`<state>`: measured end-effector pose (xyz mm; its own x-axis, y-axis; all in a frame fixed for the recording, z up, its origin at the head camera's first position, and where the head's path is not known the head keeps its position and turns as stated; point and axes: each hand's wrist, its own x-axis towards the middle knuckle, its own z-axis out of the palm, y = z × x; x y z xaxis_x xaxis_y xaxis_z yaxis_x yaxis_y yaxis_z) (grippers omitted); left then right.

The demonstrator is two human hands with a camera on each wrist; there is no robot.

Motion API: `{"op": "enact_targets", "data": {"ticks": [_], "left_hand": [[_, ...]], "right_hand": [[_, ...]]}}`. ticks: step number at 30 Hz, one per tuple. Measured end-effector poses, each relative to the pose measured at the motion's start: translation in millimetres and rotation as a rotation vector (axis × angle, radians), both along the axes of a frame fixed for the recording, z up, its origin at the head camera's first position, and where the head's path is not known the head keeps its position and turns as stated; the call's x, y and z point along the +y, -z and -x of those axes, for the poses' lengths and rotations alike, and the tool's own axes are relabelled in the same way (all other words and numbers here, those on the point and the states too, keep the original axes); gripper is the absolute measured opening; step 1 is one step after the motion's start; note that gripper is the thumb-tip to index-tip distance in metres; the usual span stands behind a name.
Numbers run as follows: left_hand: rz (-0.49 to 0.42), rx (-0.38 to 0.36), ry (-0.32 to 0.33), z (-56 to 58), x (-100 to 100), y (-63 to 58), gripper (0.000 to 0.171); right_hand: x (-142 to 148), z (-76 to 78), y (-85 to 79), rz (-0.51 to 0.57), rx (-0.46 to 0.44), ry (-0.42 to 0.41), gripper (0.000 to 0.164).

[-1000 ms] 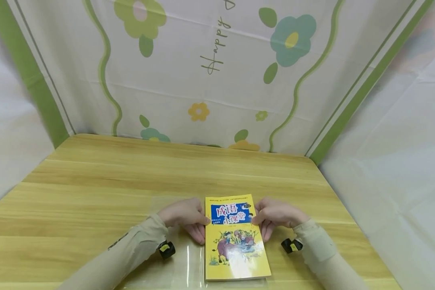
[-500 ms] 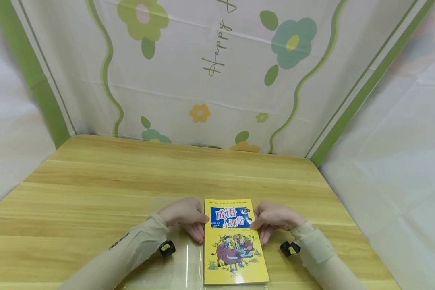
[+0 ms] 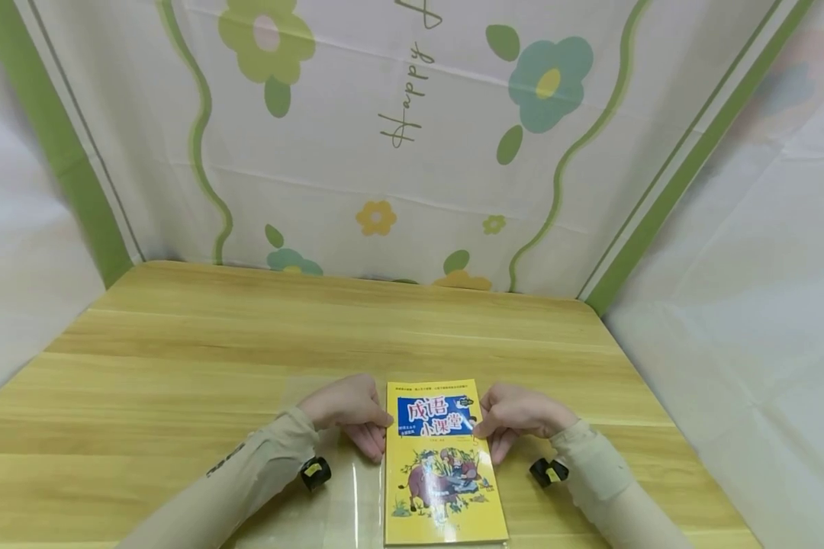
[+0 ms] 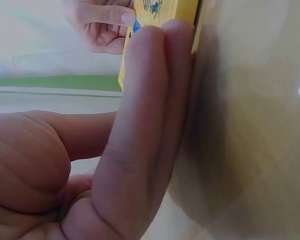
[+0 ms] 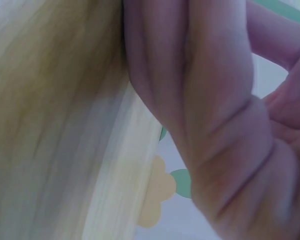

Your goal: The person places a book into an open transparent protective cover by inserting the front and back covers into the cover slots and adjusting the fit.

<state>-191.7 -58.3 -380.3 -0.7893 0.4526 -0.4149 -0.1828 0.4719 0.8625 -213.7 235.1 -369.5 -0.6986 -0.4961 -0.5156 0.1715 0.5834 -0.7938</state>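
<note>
A yellow paperback book (image 3: 446, 457), its cover showing a blue title panel and a drawing of a purple ox, lies face up near the front of the table. Part of a clear plastic sheet (image 3: 339, 503) shows on its left side and extends beneath it. My left hand (image 3: 350, 412) holds the book's left edge, thumb at the cover's margin and fingers along the side. On the opposite edge my right hand (image 3: 522, 415) grips in the same way, thumb on the cover. In the left wrist view, fingertips (image 4: 147, 47) are against the book's side; the right wrist view hides the book.
The wooden table (image 3: 247, 328) stretches out behind the book. A white curtain (image 3: 329, 152) with flower prints and green trim hangs at its back edge, with white cloth (image 3: 735, 305) down the sides.
The book has slid slightly toward me, both hands moving with it and keeping their hold. Glare on the cover has shifted as its tilt changed a little.
</note>
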Motion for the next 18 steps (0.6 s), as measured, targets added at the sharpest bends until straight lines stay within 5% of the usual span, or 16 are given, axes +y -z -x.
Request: {"op": "enact_targets", "data": {"ticks": [18], "left_hand": [[0.018, -0.021, -0.006, 0.7, 0.3, -1.5, 0.021]], "right_hand": [[-1.3, 1.3, 2.3, -0.032, 0.0, -0.01, 0.013]]}}
